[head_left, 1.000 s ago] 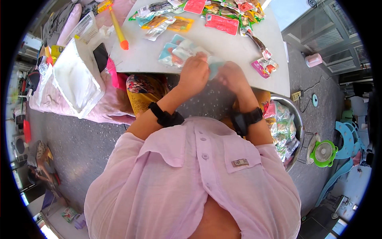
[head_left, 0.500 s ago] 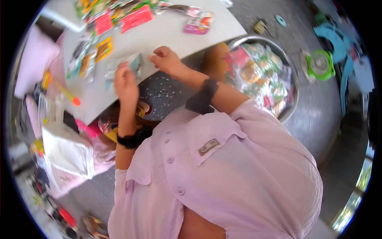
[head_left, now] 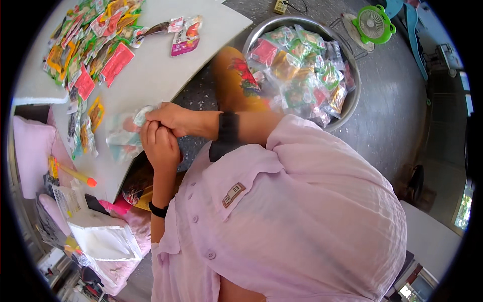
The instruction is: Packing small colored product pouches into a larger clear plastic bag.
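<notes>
My right hand (head_left: pixel 173 119) and my left hand (head_left: pixel 161 147) meet at the near edge of the white table. Between them is the edge of a clear plastic bag (head_left: pixel 121 133) with teal and reddish print. Both hands have their fingers closed on it, right above left. What lies inside the bag is hard to make out. Just left of it, a few small snack packets (head_left: pixel 96 111) lie on the tabletop. Farther off spreads a heap of colourful flat snack packets (head_left: pixel 93 35), with red, yellow and green ones.
On the floor at the right stands a wide metal basin (head_left: pixel 355 100) full of filled clear bags. A purple and white packet (head_left: pixel 186 38) lies near the table's far right corner. A green fan (head_left: pixel 374 24) stands beyond the basin. A white container (head_left: pixel 108 241) sits at the lower left.
My hands were apart over the table, with the bag beside the left one. Now they have come together at the bag's edge and both grip it. The view has shifted as well.
</notes>
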Motion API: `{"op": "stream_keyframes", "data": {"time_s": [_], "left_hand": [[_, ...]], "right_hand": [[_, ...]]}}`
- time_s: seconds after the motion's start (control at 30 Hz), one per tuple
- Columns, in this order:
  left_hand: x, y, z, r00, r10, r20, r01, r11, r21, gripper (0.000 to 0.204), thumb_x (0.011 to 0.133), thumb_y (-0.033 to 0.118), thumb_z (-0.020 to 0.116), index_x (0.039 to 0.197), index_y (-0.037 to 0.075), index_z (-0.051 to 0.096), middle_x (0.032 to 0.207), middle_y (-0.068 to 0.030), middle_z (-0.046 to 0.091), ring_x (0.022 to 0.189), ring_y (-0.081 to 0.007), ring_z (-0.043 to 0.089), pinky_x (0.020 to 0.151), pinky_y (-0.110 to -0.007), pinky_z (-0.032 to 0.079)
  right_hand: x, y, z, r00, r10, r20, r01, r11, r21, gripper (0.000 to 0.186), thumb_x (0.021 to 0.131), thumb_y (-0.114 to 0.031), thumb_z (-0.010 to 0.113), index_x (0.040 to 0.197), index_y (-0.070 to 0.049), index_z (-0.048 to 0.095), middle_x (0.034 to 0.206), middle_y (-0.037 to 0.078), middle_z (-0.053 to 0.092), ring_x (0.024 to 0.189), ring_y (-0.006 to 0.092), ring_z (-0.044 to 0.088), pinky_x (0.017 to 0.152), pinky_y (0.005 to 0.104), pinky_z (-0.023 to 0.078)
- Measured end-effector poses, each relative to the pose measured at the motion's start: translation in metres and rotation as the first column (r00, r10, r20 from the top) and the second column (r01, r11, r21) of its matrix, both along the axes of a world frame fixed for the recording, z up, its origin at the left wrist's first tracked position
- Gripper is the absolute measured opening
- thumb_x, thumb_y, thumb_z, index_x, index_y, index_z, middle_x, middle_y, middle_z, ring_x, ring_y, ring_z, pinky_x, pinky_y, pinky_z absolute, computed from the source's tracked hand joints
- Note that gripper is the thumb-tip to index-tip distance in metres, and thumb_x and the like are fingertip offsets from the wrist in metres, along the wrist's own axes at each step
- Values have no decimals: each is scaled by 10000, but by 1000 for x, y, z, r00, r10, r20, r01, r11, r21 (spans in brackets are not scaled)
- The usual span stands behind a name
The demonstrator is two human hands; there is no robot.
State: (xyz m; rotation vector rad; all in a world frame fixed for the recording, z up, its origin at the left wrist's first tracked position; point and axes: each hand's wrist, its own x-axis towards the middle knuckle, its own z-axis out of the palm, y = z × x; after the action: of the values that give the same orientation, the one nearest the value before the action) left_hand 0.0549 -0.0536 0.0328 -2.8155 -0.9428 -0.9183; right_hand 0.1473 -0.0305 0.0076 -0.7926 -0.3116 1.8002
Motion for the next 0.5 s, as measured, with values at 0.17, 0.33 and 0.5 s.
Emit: {"op": "stream_keyframes", "data": {"time_s": [0.17,0.33,0.5], "left_hand": [[5,-6,11,963,-225,146,229,973,-10,114,667,-10,460,778,-29,448,895,-161,469,879,-326,440,768,-384,342],[-2,-5,16,940,-225,257,229,973,14,163,669,-4,491,823,-28,442,874,-151,468,824,-317,462,717,-387,378],[-23,-2,-11,965,-143,218,180,971,-158,135,679,-13,472,812,-30,455,856,-157,480,773,-295,473,695,-352,388]], "right_hand": [[42,-16,17,991,-105,83,92,984,151,159,743,-103,473,830,30,485,733,92,526,603,166,522,456,274,438],[152,-40,25,885,-425,190,360,884,298,196,767,-90,444,922,30,444,844,123,527,718,203,535,602,319,465],[287,-114,-27,633,-753,179,682,652,330,228,775,-85,404,948,64,403,903,145,491,790,235,521,708,353,443]]}}
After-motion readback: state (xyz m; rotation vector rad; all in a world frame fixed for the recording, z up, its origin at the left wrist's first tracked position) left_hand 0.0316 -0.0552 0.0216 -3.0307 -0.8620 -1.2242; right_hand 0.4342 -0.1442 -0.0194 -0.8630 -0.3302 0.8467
